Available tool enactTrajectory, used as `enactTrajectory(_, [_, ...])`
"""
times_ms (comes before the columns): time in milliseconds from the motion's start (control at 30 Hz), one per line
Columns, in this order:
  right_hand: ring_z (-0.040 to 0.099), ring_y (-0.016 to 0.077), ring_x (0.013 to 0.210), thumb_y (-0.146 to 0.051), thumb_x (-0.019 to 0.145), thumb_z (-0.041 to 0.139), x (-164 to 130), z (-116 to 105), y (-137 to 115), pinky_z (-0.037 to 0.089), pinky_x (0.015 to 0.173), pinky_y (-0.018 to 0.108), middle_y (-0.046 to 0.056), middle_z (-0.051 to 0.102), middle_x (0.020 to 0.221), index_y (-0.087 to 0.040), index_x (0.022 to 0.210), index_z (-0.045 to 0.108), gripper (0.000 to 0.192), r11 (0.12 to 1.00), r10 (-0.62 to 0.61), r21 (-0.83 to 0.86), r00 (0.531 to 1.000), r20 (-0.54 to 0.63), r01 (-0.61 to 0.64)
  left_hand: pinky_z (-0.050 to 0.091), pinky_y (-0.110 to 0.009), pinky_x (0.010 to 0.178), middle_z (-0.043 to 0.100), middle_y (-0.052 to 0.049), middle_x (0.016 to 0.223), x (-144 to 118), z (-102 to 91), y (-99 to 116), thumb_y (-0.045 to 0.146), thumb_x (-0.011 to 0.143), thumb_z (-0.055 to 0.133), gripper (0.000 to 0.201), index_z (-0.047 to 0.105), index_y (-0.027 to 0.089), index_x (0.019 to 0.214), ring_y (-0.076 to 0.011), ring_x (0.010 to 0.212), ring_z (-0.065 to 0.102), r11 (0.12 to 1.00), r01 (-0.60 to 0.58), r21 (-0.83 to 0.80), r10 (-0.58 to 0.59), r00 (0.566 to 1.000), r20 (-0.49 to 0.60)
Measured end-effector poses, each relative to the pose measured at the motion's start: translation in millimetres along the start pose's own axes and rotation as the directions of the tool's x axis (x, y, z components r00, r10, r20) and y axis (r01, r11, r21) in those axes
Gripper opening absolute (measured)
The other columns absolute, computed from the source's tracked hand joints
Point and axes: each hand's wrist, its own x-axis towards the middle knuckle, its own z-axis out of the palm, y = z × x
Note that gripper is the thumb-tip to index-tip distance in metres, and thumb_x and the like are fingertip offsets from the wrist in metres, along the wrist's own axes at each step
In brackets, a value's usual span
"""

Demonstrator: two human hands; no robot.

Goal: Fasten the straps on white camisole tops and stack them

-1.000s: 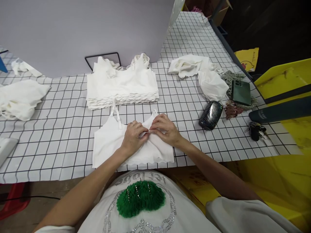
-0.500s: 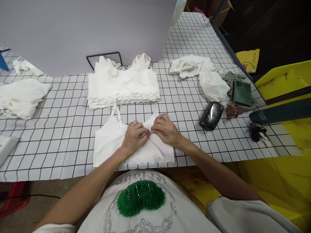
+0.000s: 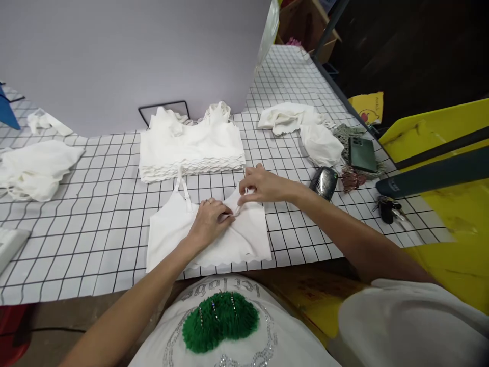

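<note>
White top (image 3: 171, 234) under your left hand (image 3: 208, 221); right hand (image 3: 263, 186) fingers pinch its strap (image 3: 242, 200), which may twist if tugged.

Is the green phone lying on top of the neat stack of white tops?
No, the green phone lies far right on the table, apart from the stack of white tops.

Bright, even overhead light fills my head view; the gridded table (image 3: 95, 244) throws only faint shadows. The white garment (image 3: 171, 234) nearly bleaches out. Grid lines bow toward the frame edges, the upper right falls dark, and the yellow bin (image 3: 439, 132) looks perhaps slightly soft.
</note>
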Motion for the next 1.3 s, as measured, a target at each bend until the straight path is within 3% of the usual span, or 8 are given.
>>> enactTrajectory(167, [0.044, 0.0208, 0.085, -0.048, 0.100, 0.046, 27.6, -37.9, 16.2, 0.024, 0.104, 0.057, 0.001, 0.044, 0.060, -0.018, 0.057, 0.055, 0.053, 0.997, 0.010, -0.072, 0.985, -0.173, -0.023, 0.043, -0.042, 0.085, 0.074, -0.006, 0.093, 6.4, -5.8, 4.5, 0.023, 0.079, 0.079, 0.014, 0.072, 0.018, 0.090, -0.0271, 0.093, 0.062, 0.996, 0.070, 0.052, -0.074, 0.994, 0.079])
enactTrajectory(333, [0.047, 0.0231, 0.086, -0.040, 0.100, 0.044, 45.9, -31.8, 39.1, 0.029, 0.101, 0.058, 0.002, 0.049, 0.057, -0.018, 0.057, 0.054, 0.050, 0.987, 0.021, -0.148, 0.971, -0.238, -0.058, 0.046, -0.046, 0.088, 0.073, -0.005, 0.092, 14.6, -10.6, 5.5, 0.029, 0.077, 0.082, 0.022, 0.071, 0.018, 0.092, -0.0271, 0.089, 0.064, 0.991, 0.093, 0.095, -0.103, 0.989, 0.104])
enactTrajectory(567, [0.051, 0.0278, 0.127, -0.034, 0.102, 0.045, -4.3, 33.1, 8.4, 0.038, 0.107, 0.051, 0.015, 0.058, 0.137, -0.018, 0.133, 0.059, 0.037, 0.992, -0.084, -0.125, 0.843, -0.532, 0.020, 0.039, -0.057, 0.112, 0.057, -0.016, 0.135, -41.4, -39.7, -3.7, 0.035, 0.092, 0.068, 0.055, 0.048, 0.020, 0.141, -0.0324, 0.131, 0.053, 0.963, -0.146, 0.226, 0.188, 0.967, -0.175])
enactTrajectory(733, [0.059, 0.0313, 0.117, -0.034, 0.102, 0.048, -89.8, 94.6, -31.9, 0.029, 0.110, 0.066, 0.016, 0.066, 0.126, -0.016, 0.126, 0.063, 0.034, 0.933, -0.054, -0.340, 0.889, -0.455, -0.117, 0.027, -0.058, 0.120, 0.033, -0.019, 0.161, -120.6, -55.4, -26.9, 0.042, 0.103, 0.044, 0.069, 0.013, 0.019, 0.161, -0.0332, 0.152, 0.025, 0.911, -0.157, 0.382, 0.185, 0.982, -0.036])
enactTrajectory(900, [0.045, 0.0360, 0.140, -0.028, 0.103, 0.041, -119.7, 121.8, -42.5, 0.021, 0.113, 0.072, 0.020, 0.049, 0.150, -0.013, 0.146, 0.047, 0.045, 0.857, 0.118, -0.364, 0.826, -0.551, -0.365, 0.019, -0.056, 0.123, 0.021, -0.017, 0.166, -141.8, -57.1, -39.1, 0.049, 0.104, 0.033, 0.071, 0.006, 0.018, 0.162, -0.0322, 0.154, 0.017, 0.870, -0.086, 0.486, 0.103, 0.995, -0.008])
enactTrajectory(1033, [0.024, 0.0340, 0.152, -0.052, 0.100, 0.044, -108.1, 134.3, -78.9, 0.018, 0.118, 0.071, 0.015, 0.024, 0.164, -0.020, 0.159, 0.023, 0.071, 0.938, 0.095, -0.289, 0.945, -0.314, -0.190, 0.020, -0.055, 0.123, 0.022, -0.016, 0.166, -129.5, -48.8, -29.2, 0.045, 0.104, 0.034, 0.070, 0.005, 0.018, 0.162, -0.0312, 0.154, 0.017, 0.857, -0.116, 0.502, 0.126, 0.992, 0.013])
enactTrajectory(1167, [0.029, 0.0351, 0.150, -0.059, 0.096, 0.050, -125.3, 127.7, -82.1, 0.027, 0.116, 0.070, 0.013, 0.029, 0.162, -0.024, 0.157, 0.031, 0.073, 0.965, 0.210, -0.112, 0.954, -0.214, -0.238, 0.022, -0.056, 0.122, 0.025, -0.013, 0.165, -139.9, -52.2, -35.1, 0.045, 0.103, 0.036, 0.068, 0.011, 0.023, 0.162, -0.0326, 0.153, 0.020, 0.856, -0.096, 0.508, 0.165, 0.982, -0.092])
enactTrajectory(1300, [0.055, 0.0270, 0.133, -0.046, 0.103, 0.040, -135.6, 67.4, -29.5, 0.048, 0.108, 0.051, 0.013, 0.061, 0.141, -0.023, 0.140, 0.057, 0.047, 0.948, 0.315, 0.121, 0.809, -0.496, -0.295, 0.015, -0.056, 0.124, 0.027, -0.006, 0.165, -140.4, -59.2, -51.6, 0.034, 0.101, 0.036, 0.065, 0.013, 0.032, 0.162, -0.0289, 0.153, 0.020, 0.887, -0.106, 0.449, 0.206, 0.962, -0.181])
